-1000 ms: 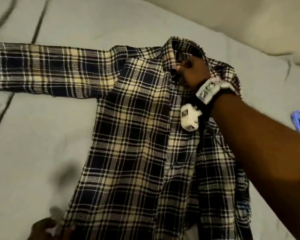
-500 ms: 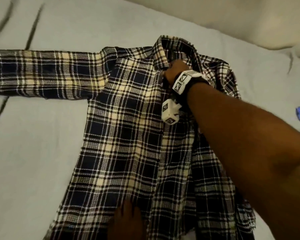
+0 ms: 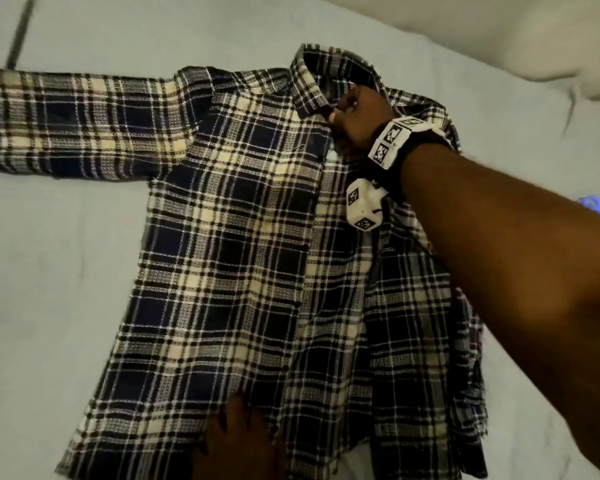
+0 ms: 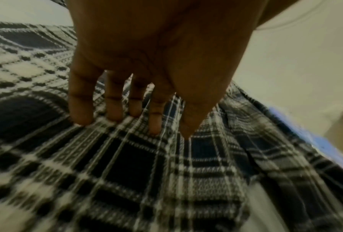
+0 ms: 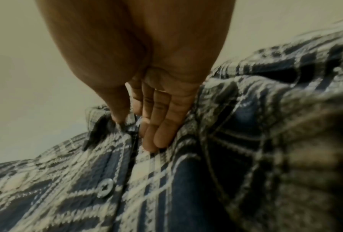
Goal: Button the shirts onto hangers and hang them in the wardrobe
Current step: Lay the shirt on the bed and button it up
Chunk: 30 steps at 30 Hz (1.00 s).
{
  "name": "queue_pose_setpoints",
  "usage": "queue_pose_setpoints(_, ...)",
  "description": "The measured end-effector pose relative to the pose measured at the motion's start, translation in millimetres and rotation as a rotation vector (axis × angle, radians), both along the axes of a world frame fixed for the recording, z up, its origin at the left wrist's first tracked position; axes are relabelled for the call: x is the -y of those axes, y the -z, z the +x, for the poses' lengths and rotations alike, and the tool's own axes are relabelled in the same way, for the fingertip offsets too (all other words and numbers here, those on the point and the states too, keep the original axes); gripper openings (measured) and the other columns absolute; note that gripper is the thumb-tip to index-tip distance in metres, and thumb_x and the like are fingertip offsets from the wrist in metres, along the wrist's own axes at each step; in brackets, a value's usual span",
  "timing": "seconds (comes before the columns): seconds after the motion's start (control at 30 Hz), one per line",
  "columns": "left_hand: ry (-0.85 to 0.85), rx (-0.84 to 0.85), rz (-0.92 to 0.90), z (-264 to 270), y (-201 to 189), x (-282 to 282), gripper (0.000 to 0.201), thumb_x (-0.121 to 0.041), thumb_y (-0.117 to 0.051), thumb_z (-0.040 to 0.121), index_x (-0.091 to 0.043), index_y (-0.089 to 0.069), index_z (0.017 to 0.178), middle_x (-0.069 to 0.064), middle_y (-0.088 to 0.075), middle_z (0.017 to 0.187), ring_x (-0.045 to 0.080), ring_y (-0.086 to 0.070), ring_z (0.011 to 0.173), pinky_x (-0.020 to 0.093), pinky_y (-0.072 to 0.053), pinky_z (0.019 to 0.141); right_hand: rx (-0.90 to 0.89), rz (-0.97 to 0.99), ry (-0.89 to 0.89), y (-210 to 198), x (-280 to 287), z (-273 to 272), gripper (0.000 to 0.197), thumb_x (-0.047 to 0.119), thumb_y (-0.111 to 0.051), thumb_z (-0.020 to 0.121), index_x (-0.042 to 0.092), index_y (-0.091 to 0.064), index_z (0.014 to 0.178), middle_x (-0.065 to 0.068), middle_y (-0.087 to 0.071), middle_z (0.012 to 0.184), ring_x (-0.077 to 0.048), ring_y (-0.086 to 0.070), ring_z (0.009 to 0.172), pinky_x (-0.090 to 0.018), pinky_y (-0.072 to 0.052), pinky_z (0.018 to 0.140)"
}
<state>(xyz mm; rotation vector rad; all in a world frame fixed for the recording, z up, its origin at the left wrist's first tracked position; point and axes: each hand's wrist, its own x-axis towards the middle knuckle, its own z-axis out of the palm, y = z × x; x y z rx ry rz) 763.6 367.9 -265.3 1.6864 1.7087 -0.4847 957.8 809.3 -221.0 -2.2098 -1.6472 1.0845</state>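
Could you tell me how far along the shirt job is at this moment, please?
Done: the plaid shirt lies spread face up on the bed sheet. In hand: the right hand pinches the placket at the collar, near a button, while the left hand presses flat near the hem. Left: no hanger or wardrobe is in view, so buttoning and hanging remain.

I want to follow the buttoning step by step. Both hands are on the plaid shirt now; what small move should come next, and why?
Probably the right hand should pull the collar edges together and close the top of the placket. It pinches the plaid shirt just under the collar, a button lies free just below, and the open left hand holds the hem flat.
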Motion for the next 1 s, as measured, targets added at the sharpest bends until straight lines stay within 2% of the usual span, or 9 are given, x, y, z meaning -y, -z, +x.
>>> queue_pose_setpoints(0.1,-0.026,0.153,0.160,8,-18,-17,0.055,-0.056,-0.044,0.075,-0.012,-0.078,0.080,0.013,-0.071,0.080,0.030,-0.068,0.056,0.041,-0.056,0.043,-0.030,0.145,0.033,-23,26,38,0.011,0.010,-0.057,0.094,0.015,-0.064,0.102,-0.011,-0.074,0.085,-0.027,-0.074,0.069,-0.047,-0.062,0.062)
queue_pose_setpoints(0.2,0.053,0.482,0.317,35,-27,-21,0.039,-0.040,-0.043,0.086,-0.017,-0.072,0.077,0.002,-0.067,0.070,0.017,-0.065,0.051,0.023,-0.054,0.048,0.002,0.206,0.050,-38,75,85,0.012,0.016,-0.062,0.093,0.019,-0.070,0.086,-0.004,-0.073,0.078,-0.027,-0.073,0.072,-0.043,-0.061,0.073)
queue_pose_setpoints(0.3,0.362,0.899,0.571,65,-12,-3,0.056,-0.022,-0.020,0.111,-0.013,-0.064,0.079,0.001,-0.067,0.055,0.012,-0.064,0.043,0.017,-0.045,0.051,0.047,0.143,0.106,-34,142,117,0.021,0.026,-0.065,0.093,0.026,-0.064,0.072,0.004,-0.070,0.072,-0.023,-0.069,0.071,-0.045,-0.059,0.076)
queue_pose_setpoints(0.4,0.228,0.610,0.256,87,-1,2,0.061,-0.040,-0.012,0.110,-0.020,-0.069,0.098,-0.005,-0.076,0.082,0.005,-0.072,0.067,0.016,-0.055,0.059,-0.014,0.010,0.037,-24,219,114,0.025,0.022,-0.064,0.096,0.025,-0.061,0.071,0.004,-0.066,0.067,-0.017,-0.064,0.061,-0.035,-0.054,0.062)
queue_pose_setpoints(0.57,-0.096,0.603,0.047,111,2,-6,0.055,-0.042,-0.054,0.099,-0.016,-0.047,0.147,0.000,-0.056,0.142,0.016,-0.055,0.129,0.031,-0.046,0.109,0.212,0.014,0.075,-3,316,126,0.006,0.026,-0.068,0.091,0.020,-0.069,0.093,-0.002,-0.068,0.092,-0.023,-0.063,0.086,-0.035,-0.050,0.076)
queue_pose_setpoints(0.67,-0.240,0.584,-0.013,130,-5,-21,0.057,-0.048,-0.060,0.096,-0.022,-0.045,0.145,-0.006,-0.054,0.135,0.013,-0.055,0.124,0.031,-0.047,0.105,0.469,0.084,0.400,3,332,169,0.032,0.040,-0.066,0.091,0.016,-0.062,0.112,-0.014,-0.059,0.115,-0.037,-0.055,0.106,-0.047,-0.047,0.089)
queue_pose_setpoints(0.73,-0.329,0.569,-0.036,146,-17,-30,0.060,-0.052,-0.062,0.093,-0.022,-0.046,0.142,-0.005,-0.055,0.132,0.014,-0.057,0.119,0.032,-0.049,0.100,0.374,-0.112,0.551,8,335,196,0.052,0.056,-0.063,0.088,0.016,-0.057,0.120,-0.016,-0.059,0.121,-0.039,-0.055,0.113,-0.049,-0.047,0.095)
queue_pose_setpoints(0.9,-0.459,0.457,-0.133,166,-21,-34,0.039,-0.049,-0.068,0.091,-0.025,-0.055,0.118,-0.003,-0.059,0.109,0.017,-0.062,0.099,0.036,-0.054,0.088,0.223,-0.284,0.283,-1,350,206,0.079,0.070,-0.070,0.074,0.020,-0.045,0.130,-0.006,-0.052,0.119,-0.029,-0.058,0.105,-0.045,-0.053,0.091)
queue_pose_setpoints(1.0,-0.468,0.416,-0.189,173,-32,-37,0.026,-0.053,-0.066,0.091,-0.031,-0.055,0.083,-0.009,-0.062,0.086,0.015,-0.065,0.087,0.031,-0.051,0.075,0.315,-0.363,0.113,-5,365,201,0.056,0.058,-0.064,0.086,0.021,-0.040,0.122,-0.008,-0.051,0.120,-0.034,-0.060,0.101,-0.046,-0.053,0.084)
